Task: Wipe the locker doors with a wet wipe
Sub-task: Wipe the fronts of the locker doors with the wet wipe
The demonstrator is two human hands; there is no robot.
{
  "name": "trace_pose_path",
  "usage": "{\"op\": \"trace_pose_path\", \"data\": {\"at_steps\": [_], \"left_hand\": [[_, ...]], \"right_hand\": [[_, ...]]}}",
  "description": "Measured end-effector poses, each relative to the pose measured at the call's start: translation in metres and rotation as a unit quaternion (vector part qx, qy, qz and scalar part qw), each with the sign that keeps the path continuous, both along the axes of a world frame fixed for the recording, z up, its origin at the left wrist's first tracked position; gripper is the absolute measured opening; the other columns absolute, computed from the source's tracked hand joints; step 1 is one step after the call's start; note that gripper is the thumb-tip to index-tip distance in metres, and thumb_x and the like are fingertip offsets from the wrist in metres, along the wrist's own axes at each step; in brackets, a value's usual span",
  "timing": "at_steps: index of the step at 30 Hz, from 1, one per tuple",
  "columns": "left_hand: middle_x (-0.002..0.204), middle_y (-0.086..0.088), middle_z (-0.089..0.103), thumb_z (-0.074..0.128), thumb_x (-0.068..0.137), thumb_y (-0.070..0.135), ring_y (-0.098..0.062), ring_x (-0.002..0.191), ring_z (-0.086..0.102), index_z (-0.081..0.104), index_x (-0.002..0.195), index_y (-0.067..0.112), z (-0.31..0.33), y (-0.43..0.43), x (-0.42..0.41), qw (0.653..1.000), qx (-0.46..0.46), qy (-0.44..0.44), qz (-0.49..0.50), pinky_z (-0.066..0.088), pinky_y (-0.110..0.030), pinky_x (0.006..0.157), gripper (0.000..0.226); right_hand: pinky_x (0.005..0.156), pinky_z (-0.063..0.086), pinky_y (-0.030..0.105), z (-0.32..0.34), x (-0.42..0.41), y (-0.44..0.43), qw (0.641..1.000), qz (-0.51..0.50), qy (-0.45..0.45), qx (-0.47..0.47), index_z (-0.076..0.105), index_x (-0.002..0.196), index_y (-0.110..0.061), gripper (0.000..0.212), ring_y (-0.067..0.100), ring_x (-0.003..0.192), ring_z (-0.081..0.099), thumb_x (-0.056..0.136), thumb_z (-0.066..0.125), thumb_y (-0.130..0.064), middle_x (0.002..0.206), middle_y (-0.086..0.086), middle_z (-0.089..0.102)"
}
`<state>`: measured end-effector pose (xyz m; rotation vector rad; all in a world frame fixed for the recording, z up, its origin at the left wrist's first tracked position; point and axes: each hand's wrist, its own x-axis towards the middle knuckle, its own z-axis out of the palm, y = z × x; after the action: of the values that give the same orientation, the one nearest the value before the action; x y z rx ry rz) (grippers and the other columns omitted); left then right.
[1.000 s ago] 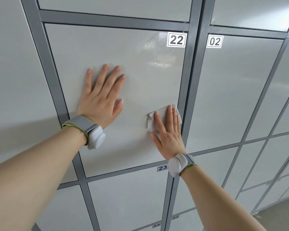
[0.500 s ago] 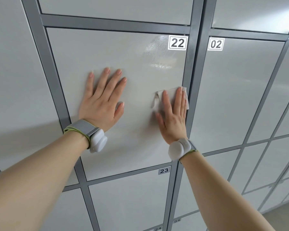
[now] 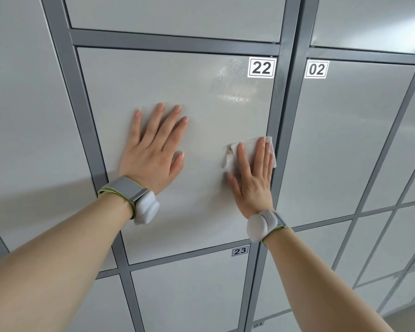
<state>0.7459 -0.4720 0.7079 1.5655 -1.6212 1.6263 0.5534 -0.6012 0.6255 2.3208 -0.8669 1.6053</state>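
Observation:
The pale grey locker door numbered 22 (image 3: 197,87) fills the middle of the head view. My left hand (image 3: 153,154) rests flat on its left half, fingers spread and straight. My right hand (image 3: 253,185) presses a white wet wipe (image 3: 248,149) flat against the door's right edge, fingers straight and pointing up. The wipe shows above and to the left of my fingertips, with one corner folded over. A wet, shiny smear (image 3: 230,85) lies on the door just left of the 22 label (image 3: 261,67).
Dark grey frame bars (image 3: 286,130) separate the doors. Door 02 (image 3: 345,140) is to the right, door 23 (image 3: 189,291) below, and more plain doors lie to the left and above. Both wrists wear grey bands with white pods.
My right hand slid the wipe up along the right edge of door 22, then a little back down. My left hand stayed flat in the same spot.

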Motion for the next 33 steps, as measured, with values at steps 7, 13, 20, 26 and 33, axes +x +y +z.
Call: {"op": "trace_pose_path", "data": {"at_steps": [7,13,20,26,33], "left_hand": [[0.152,-0.012,0.031,0.043,0.091,0.028,-0.034,0.141,0.019,0.033,0.144,0.006,-0.001,0.0,0.001,1.0,0.001,0.004,-0.002,0.006,-0.056,0.114,0.058],[0.152,-0.012,0.031,0.041,0.091,0.028,-0.034,0.141,0.018,0.033,0.144,0.006,0.0,0.001,0.0,1.0,0.008,0.008,-0.003,0.005,-0.056,0.114,0.058],[0.152,-0.012,0.031,0.04,0.091,0.029,-0.034,0.141,0.018,0.033,0.144,0.006,0.0,0.0,0.001,1.0,0.012,0.008,0.0,0.006,-0.056,0.114,0.058],[0.152,-0.012,0.031,0.04,0.091,0.028,-0.034,0.141,0.019,0.033,0.145,0.006,0.0,0.0,0.0,1.0,0.01,0.007,-0.004,0.007,-0.057,0.114,0.058],[0.152,-0.012,0.032,0.041,0.091,0.028,-0.035,0.141,0.02,0.034,0.144,0.006,-0.001,0.0,0.001,1.0,0.007,0.008,-0.008,0.007,-0.057,0.114,0.058]], "right_hand": [[0.119,0.007,0.049,-0.059,-0.015,-0.005,0.998,-0.014,0.064,-0.017,0.024,0.148,-0.016,0.055,0.035,0.147,-0.004,0.101,0.032,-0.043,0.154,0.027,0.008],[0.12,0.005,0.043,-0.051,-0.018,-0.002,0.999,-0.022,0.036,-0.018,0.026,0.148,-0.017,0.055,0.035,0.147,0.0,0.098,0.039,-0.036,0.155,0.025,0.01],[0.119,-0.004,0.043,-0.012,0.008,0.012,0.999,-0.013,-0.026,0.031,0.018,0.149,-0.018,0.06,0.038,0.145,-0.005,0.098,0.033,-0.045,0.154,0.031,0.003],[0.12,0.0,0.044,-0.037,0.008,0.018,1.0,0.012,0.027,0.002,0.022,0.15,-0.02,0.057,0.035,0.147,-0.007,0.098,0.039,-0.036,0.157,0.021,0.0],[0.119,0.011,0.05,-0.07,-0.005,0.012,0.997,0.009,0.073,-0.031,0.03,0.147,-0.017,0.053,0.038,0.146,0.009,0.097,0.042,-0.033,0.154,0.025,0.013]]}}
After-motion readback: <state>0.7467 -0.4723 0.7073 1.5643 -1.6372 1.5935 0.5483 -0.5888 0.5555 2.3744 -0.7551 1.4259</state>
